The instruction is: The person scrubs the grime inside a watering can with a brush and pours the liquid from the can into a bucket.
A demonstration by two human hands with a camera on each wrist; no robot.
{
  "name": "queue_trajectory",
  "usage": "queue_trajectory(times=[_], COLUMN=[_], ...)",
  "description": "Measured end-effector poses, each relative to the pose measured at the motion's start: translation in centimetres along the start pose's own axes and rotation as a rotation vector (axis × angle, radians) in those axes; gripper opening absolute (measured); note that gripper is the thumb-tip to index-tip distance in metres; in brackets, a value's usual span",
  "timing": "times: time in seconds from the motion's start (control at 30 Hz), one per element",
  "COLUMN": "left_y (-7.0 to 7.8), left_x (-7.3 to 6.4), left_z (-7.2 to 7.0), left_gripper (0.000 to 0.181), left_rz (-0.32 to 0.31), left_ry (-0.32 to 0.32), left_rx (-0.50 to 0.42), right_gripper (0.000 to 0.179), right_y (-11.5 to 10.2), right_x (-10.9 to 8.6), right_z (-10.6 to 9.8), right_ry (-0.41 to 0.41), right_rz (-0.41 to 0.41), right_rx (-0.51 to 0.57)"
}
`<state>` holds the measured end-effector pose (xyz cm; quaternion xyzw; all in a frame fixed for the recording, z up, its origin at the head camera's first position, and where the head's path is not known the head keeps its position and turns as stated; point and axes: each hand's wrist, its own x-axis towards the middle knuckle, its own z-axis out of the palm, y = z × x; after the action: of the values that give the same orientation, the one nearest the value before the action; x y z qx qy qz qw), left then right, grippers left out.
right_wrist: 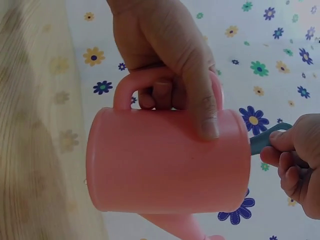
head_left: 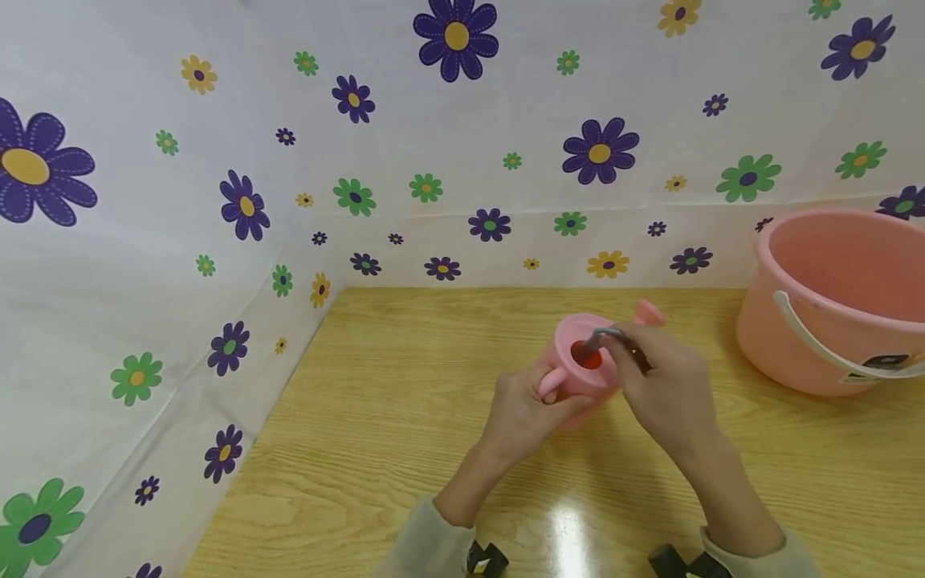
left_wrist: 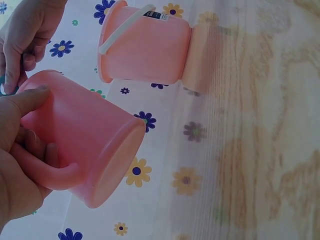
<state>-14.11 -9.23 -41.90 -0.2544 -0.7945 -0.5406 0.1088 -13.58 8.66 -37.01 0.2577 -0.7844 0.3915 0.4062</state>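
Note:
A pink watering can [head_left: 571, 327] is held above the wooden table, tilted, its round top opening showing orange-red inside. My left hand [head_left: 523, 409] grips it by the handle, with the thumb along the side of the body, as the right wrist view shows. Between the fingers and thumb of my right hand [head_left: 672, 377] is the curved grey-blue handle of a tool [right_wrist: 262, 141] that reaches into the can's opening. The tool's far end is hidden in the can [left_wrist: 85, 125]. Behind the right hand, the pink spout's flared head [head_left: 649, 313] sticks out.
A large pink bucket [head_left: 809, 345] with a white handle [head_left: 802, 325] stands on the table [head_left: 376, 401] at the right. Flower-patterned white sheeting [head_left: 405, 144] hangs behind the table and along its left side.

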Motion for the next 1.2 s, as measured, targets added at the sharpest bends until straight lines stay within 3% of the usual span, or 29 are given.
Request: queue_trajectory(times=[0.1, 0.23, 0.4, 0.8, 1.07, 1.2], left_y=[0.0, 0.0, 0.0, -0.1, -0.1, 0.1], left_x=[0.0, 0.0, -0.1, 0.0, 0.0, 0.0], left_z=[0.0, -0.1, -0.1, -0.2, -0.2, -0.3], left_gripper=[0.038, 0.035, 0.035, 0.035, 0.032, 0.031], left_rz=[0.006, 0.012, 0.009, 0.019, 0.01, 0.018], left_ry=[0.006, 0.02, 0.034, 0.019, 0.025, 0.032], left_rx=[0.003, -0.004, -0.007, -0.012, -0.011, -0.009], right_gripper=[0.008, 0.037, 0.037, 0.038, 0.04, 0.025], right_y=[-0.2, -0.4, -0.1, 0.8, -0.4, -0.5], right_x=[0.1, 0.4, 0.5, 0.1, 0.8, 0.7], right_z=[-0.3, -0.3, 0.3, 0.8, -0.2, 0.0], right_ry=[0.043, 0.077, 0.08, 0.049, 0.145, 0.172], right_rz=[-0.058, -0.137, -0.199, -0.169, -0.214, -0.233], right_rx=[0.009, 0.01, -0.015, -0.099, -0.062, -0.019])
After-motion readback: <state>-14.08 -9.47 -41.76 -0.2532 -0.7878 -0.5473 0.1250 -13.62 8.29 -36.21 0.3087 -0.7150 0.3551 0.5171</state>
